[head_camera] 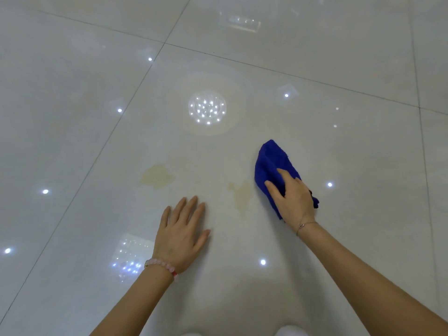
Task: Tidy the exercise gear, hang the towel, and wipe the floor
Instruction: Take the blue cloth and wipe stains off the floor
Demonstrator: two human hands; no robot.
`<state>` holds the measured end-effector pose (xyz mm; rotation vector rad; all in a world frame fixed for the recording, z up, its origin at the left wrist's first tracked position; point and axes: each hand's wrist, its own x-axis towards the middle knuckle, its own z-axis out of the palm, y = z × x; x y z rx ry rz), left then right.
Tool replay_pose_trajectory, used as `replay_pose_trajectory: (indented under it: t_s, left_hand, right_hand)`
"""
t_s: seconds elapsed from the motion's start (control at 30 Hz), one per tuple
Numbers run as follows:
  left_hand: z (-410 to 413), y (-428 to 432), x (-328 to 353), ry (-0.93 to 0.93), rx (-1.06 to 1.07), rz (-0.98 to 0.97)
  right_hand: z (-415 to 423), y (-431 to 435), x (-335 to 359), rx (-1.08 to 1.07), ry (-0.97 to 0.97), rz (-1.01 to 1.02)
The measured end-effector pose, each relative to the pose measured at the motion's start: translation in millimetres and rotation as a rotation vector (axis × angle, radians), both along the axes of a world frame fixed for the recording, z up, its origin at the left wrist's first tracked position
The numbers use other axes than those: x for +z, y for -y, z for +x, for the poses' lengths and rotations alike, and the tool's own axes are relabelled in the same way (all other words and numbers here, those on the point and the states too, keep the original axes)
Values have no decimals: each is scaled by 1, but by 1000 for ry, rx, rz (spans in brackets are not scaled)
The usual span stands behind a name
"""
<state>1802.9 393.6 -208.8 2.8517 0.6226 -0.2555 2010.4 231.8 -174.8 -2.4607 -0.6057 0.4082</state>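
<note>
A blue cloth (271, 163) lies on the glossy white tiled floor (72, 117), to the right of the middle of the view. It is bunched into a long, uneven shape. Its long axis runs away from the person and leans a little to the left at the far end, where it narrows to a blunt tip. The near end spreads wider and shows past the wrist and on the outer side of the hand.

The right hand (294, 198) rests on the near half of the cloth and presses it to the floor. The thumb and forefinger lie fairly straight across the fabric, pointing up and to the left. The other fingers are hidden behind the back of the hand. A thin chain bracelet (306, 224) circles that wrist.

The left hand (181, 236) lies flat on bare tile, well apart from the cloth. Its fingers are straight and close together, pointing away from the person, and the thumb is spread to the right. It holds nothing. A pink bead bracelet (160, 265) sits on that wrist.

Two pale yellowish stains mark the tile. The near stain (242, 197) lies between the hands, just beside the cloth's left edge. The far stain (157, 177) lies beyond the left hand's fingertips. Dark grout lines (291, 75) cross the floor. A round cluster of reflected lights (207, 107) shines beyond the stains.
</note>
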Motion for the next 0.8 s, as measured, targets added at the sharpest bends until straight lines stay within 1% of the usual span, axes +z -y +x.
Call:
replay_pose_trajectory:
  t_s: [0.1, 0.2, 0.27, 0.37, 0.43, 0.53, 0.67, 0.73, 0.8]
  left_hand:
    - [1, 3, -4, -1, 0, 1]
    - [-1, 3, -4, -10, 1, 11]
    - [-3, 2, -2, -28, 3, 13]
    - [-5, 1, -2, -28, 1, 2]
    - [-5, 1, -3, -25, 1, -1]
    - [-4, 2, -4, -16, 9, -9]
    - [-6, 3, -5, -5, 13, -7]
    - [-7, 2, -3, 3, 12, -8]
    - [-9, 1, -1, 16, 14, -10]
  right_hand:
    - [-25, 2, -3, 165, -9, -9]
    - [-32, 5, -7, 278, 69, -31]
    - [-21, 4, -6, 218, 94, 1]
    - [1, -3, -4, 20, 10, -8]
    - [4, -8, -5, -39, 15, -22]
    - [-12, -9, -2, 30, 15, 5]
    - [-44, 5, -4, 248, 9, -31]
    - [-42, 12, -3, 264, 21, -36]
    - [-30, 12, -4, 205, 27, -10]
